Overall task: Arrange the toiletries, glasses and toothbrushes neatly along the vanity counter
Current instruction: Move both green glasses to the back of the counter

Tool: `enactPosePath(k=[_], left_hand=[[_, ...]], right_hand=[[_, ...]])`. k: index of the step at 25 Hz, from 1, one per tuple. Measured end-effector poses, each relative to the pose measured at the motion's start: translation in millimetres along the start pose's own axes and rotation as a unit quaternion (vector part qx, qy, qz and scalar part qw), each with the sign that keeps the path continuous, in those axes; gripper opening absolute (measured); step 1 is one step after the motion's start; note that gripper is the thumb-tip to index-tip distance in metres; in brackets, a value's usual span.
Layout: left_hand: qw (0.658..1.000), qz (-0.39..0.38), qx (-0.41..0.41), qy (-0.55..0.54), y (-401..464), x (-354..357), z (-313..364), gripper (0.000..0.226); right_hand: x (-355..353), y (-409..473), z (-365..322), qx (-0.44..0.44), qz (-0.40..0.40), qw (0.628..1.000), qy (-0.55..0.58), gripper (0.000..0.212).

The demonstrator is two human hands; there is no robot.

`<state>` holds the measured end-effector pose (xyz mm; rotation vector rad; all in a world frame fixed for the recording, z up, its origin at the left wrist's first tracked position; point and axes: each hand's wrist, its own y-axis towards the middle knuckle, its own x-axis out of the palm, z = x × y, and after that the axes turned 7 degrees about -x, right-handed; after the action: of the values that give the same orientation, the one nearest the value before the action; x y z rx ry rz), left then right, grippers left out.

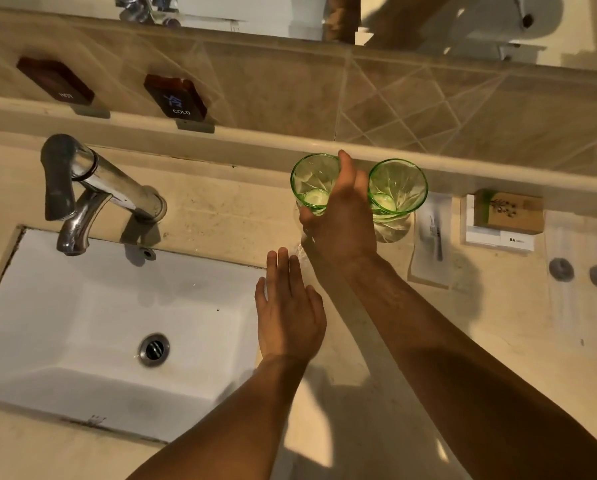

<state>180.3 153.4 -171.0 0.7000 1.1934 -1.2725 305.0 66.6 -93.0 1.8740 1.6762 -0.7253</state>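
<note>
While two bare forearms reach in from the near edge, the scene reads, largest to smallest:

Counter: a beige, speckled stone vanity counter (227,209) runs under a tiled backsplash, with a raised ledge along the wall.

Basin: a white rectangular sink (82,306) is sunk into the counter's left side, with a metal drain at its bottom.

Tap: a chrome mixer faucet (96,188) stands behind the basin; on the ledge above it sit two dark plaques reading HOT (55,79) and COLD (175,97).

Right hand: the right hand (342,216) wraps the left green ribbed drinking glass (312,183), thumb at the near side, fingers up between the two glasses, firmly closed on it.

Left hand: the left hand (290,306) hovers palm down over the basin's right rim, fingers straight and loosely spread, holding nothing.

Second glass: the right green ribbed drinking glass (397,194) stands upright just beside the first, against the ledge, touching the back of the right hand's fingers or nearly so; contact cannot be told.

Sachet: a white paper toothbrush sleeve (432,237) lies flat just right of the glasses.

Soap: a brown cardboard soap box with a leaf print (508,211) rests on a white card near the ledge.

Packet: a clear plastic packet with two grey round pads (581,271) lies at the far right.
</note>
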Motion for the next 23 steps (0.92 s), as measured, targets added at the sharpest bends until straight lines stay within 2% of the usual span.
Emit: enactPosePath(k=[11, 17, 20, 23], left_hand=[[1.000, 0.006, -0.003, -0.015, -0.5, 0.7, -0.3, 0.065], [0.999, 0.021, 0.002, -0.042, -1.0, 0.8, -0.8, 0.061], [0.999, 0.020, 0.001, -0.041, -1.8, 0.4, 0.0, 0.061], [0.999, 0.020, 0.003, -0.033, 0.6, -0.6, -0.6, 0.056]], right_hand=[[3.0, 6.8, -1.2, 0.008, 0.019, 1.000, -0.002, 0.105], [-7.5, -4.3, -2.5, -0.006, -0.024, 1.000, -0.016, 0.115], [-17.1, -28.7, -0.7, -0.031, -0.053, 0.998, -0.025, 0.111], [-26.1, -57.7, 8.9, -0.043, -0.059, 0.997, 0.007, 0.098]])
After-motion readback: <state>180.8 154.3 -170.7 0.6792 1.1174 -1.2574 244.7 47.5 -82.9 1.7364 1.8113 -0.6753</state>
